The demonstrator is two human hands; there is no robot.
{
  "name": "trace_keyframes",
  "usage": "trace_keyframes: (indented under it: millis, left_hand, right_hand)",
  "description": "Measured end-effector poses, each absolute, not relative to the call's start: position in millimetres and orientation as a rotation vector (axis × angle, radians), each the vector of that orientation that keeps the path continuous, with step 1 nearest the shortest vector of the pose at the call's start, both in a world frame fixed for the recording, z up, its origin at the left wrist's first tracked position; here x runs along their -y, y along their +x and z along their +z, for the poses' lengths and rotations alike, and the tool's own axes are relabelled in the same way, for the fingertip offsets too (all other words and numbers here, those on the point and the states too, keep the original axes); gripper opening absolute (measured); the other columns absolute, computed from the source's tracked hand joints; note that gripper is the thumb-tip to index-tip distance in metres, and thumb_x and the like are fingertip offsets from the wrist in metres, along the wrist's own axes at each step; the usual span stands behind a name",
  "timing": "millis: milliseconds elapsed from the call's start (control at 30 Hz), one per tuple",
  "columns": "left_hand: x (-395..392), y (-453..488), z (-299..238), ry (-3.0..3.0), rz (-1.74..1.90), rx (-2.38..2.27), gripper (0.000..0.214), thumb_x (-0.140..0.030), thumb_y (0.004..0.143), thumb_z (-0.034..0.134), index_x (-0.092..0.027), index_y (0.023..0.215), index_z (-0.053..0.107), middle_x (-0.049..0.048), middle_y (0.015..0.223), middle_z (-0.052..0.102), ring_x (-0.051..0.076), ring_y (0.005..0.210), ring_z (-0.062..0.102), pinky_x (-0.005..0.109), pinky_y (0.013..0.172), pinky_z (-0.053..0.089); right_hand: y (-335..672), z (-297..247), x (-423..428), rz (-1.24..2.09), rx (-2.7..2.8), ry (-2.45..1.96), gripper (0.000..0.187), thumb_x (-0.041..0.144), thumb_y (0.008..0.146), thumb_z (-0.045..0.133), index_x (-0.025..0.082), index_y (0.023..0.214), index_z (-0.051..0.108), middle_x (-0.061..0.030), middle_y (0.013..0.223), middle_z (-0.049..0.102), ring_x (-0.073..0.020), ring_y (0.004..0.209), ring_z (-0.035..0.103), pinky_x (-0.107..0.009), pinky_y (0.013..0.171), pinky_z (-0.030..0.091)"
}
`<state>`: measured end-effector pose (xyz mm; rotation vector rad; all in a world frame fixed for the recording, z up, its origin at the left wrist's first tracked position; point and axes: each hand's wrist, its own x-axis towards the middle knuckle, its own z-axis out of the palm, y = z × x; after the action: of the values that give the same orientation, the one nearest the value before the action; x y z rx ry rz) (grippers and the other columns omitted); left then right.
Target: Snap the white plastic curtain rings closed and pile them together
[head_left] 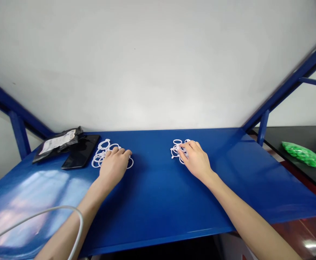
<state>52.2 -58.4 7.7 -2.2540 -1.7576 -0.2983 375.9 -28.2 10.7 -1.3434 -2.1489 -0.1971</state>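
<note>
- Use the blue worktop (158, 202) as a flat, slick backing for every pick; press down lightly, since prone, judging by the sheen, to letting light pieces skid.
- Mind the white cable (41, 212), looped across the view in front of the left forearm; best lifted over, not dragged through the rings.
- Leave the labelled black plastic mailer (59, 142) alone, lying at the far left with an edge over the flat black device (84, 152).
- Treat that device as the boundary for leftward reaching: just beside the left ring heap, so easily nudged.
- Work the left heap of white rings (100, 156) from the outside in, to avoid tangling; partly covered by the left hand (115, 163), with loops showing on both sides.
- Lift that hand slightly for a better look: palm down, fingers loosely bent on the heap; cannot tell of any grip on a ring.
- Use thumb and forefinger of the right hand (197, 157) for fine picking: half curled, thumb and forefinger close together at the loops; cannot tell of any pinch.
- Tease apart the right heap of white rings (176, 148), smaller in visible spread, under and left of those fingertips.
- Grasp each ring by the small knob for surer hold; watch for neighbours hooked on.
</note>
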Motion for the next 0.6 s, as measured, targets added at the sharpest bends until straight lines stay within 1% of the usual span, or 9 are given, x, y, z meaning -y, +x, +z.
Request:
trace_keyframes:
  millis: [67, 133, 233, 333, 433, 500, 600]
  left_hand:
    - [60.8, 65.6, 6.3, -2.317, -0.421, 1.703, 0.024, -0.017, 0.095, 0.05, -0.02, 0.098, 0.074, 0.0124, 0.09, 0.074, 0.033, 0.09, 0.062, 0.044, 0.076, 0.045]
    - [66.2, 81.5, 5.5, -2.401, -0.518, 1.605, 0.02, -0.016, 0.096, 0.054, -0.02, 0.102, 0.073, 0.0096, 0.091, 0.073, 0.03, 0.088, 0.062, 0.041, 0.075, 0.045]
    - [78.4, 106.2, 5.0, -2.531, -0.662, 1.403, 0.018, -0.016, 0.097, 0.056, -0.02, 0.11, 0.069, 0.0062, 0.092, 0.072, 0.025, 0.085, 0.062, 0.038, 0.073, 0.044]
    - [88.8, 123.2, 5.0, -2.621, -0.837, 1.23, 0.015, -0.015, 0.099, 0.053, -0.018, 0.107, 0.065, 0.0037, 0.086, 0.07, 0.021, 0.079, 0.061, 0.034, 0.07, 0.044]
    - [92.4, 128.3, 5.8, -2.661, -0.98, 1.12, 0.014, -0.013, 0.099, 0.051, -0.019, 0.105, 0.063, 0.0022, 0.082, 0.068, 0.018, 0.075, 0.06, 0.03, 0.067, 0.045]
    - [91.9, 127.8, 6.4, -2.654, -1.04, 1.09, 0.016, -0.012, 0.099, 0.052, -0.02, 0.107, 0.062, 0.0018, 0.082, 0.067, 0.017, 0.073, 0.06, 0.029, 0.067, 0.047]
    - [90.6, 126.7, 6.6, -2.64, -1.085, 1.047, 0.018, -0.009, 0.097, 0.052, -0.02, 0.108, 0.062, 0.0016, 0.081, 0.067, 0.016, 0.071, 0.06, 0.028, 0.066, 0.049]
  right_hand:
    - [370.0, 13.9, 35.8, -0.192, 2.144, -1.28, 0.022, 0.032, 0.103, 0.054, 0.022, 0.115, 0.068, -0.0122, 0.106, 0.069, -0.0293, 0.101, 0.063, -0.04, 0.074, 0.057]
    - [362.9, 17.0, 45.2, -0.135, 2.162, -1.188, 0.021, 0.03, 0.103, 0.054, 0.022, 0.117, 0.067, -0.0116, 0.108, 0.07, -0.0291, 0.103, 0.063, -0.042, 0.081, 0.057]
    - [351.0, 17.7, 59.4, 0.122, 2.245, -1.027, 0.019, 0.03, 0.102, 0.058, 0.021, 0.117, 0.066, -0.0092, 0.109, 0.071, -0.0263, 0.103, 0.065, -0.041, 0.086, 0.056]
    - [340.9, 13.8, 69.0, 0.42, 2.314, -0.965, 0.014, 0.028, 0.098, 0.065, 0.021, 0.11, 0.065, -0.0061, 0.104, 0.072, -0.0228, 0.096, 0.067, -0.038, 0.083, 0.056]
    - [336.2, 10.1, 72.4, 0.602, 2.303, -0.979, 0.005, 0.026, 0.098, 0.065, 0.02, 0.098, 0.065, -0.0029, 0.092, 0.071, -0.0192, 0.085, 0.066, -0.033, 0.076, 0.053]
    - [335.4, 9.6, 72.8, 0.693, 2.278, -0.974, 0.007, 0.025, 0.1, 0.063, 0.021, 0.094, 0.065, -0.0016, 0.088, 0.07, -0.0174, 0.081, 0.065, -0.03, 0.073, 0.051]
    - [335.3, 10.8, 72.8, 0.811, 2.228, -0.976, 0.008, 0.024, 0.099, 0.062, 0.021, 0.093, 0.065, -0.0003, 0.086, 0.07, -0.0156, 0.078, 0.065, -0.028, 0.07, 0.05]
